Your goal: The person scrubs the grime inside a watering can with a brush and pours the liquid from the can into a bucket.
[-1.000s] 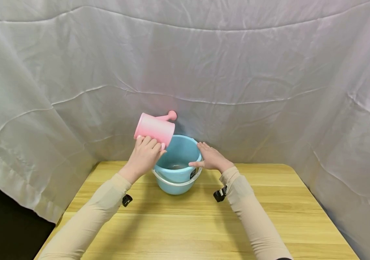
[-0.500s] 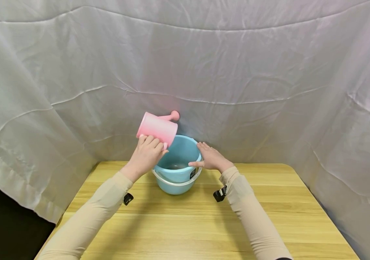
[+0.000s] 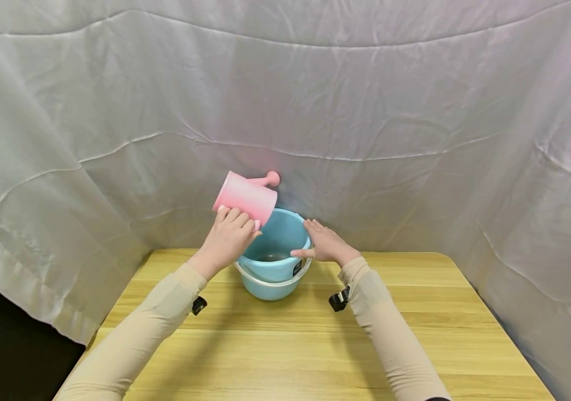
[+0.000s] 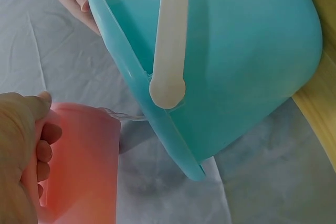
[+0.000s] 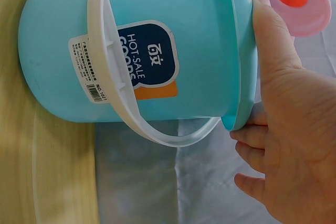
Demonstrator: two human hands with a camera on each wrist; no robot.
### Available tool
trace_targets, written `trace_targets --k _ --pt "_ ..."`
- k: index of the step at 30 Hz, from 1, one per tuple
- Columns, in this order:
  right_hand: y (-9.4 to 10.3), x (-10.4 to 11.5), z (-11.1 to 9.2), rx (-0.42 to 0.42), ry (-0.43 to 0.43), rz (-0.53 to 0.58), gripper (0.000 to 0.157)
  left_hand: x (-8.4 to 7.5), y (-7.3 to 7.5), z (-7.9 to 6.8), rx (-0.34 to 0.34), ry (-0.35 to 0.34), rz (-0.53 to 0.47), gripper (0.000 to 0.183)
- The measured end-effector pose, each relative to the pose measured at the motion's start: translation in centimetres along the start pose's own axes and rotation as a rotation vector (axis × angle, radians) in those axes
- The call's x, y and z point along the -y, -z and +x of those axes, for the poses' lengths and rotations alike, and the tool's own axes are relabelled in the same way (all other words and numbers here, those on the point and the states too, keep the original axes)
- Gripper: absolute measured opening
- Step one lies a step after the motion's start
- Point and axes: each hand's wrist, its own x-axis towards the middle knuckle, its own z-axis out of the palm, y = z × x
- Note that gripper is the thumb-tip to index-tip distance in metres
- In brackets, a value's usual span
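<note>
In the head view my left hand [image 3: 227, 239] grips the handle of a pink watering can [image 3: 247, 195], tilted with its mouth over the left rim of a light blue bucket [image 3: 265, 272]. A thin stream of water [image 4: 128, 116] runs from the can's mouth towards the bucket's opening in the left wrist view. The can's spout points to the right, behind the bucket. My right hand [image 3: 329, 245] rests against the bucket's right rim, thumb and straight fingers spread apart along it. The bucket stands upright, its white carrying handle [image 3: 270, 284] hanging down at the front.
The bucket stands near the back of a wooden table [image 3: 275, 356]. Grey cloth [image 3: 365, 111] hangs close behind the table and along both sides. A dark blue label [image 5: 152, 51] is stuck on the bucket's side.
My left hand has moved slightly right and up with the watering can, bringing its mouth a little farther over the bucket. The right hand and the bucket have stayed in place.
</note>
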Motion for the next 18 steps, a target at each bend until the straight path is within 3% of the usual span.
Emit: trace_targets --k 18 --pt "-0.03 0.11 -0.07 0.006 0.005 -0.001 0.101 -0.04 0.09 0.57 0.001 -0.031 0.002 0.024"
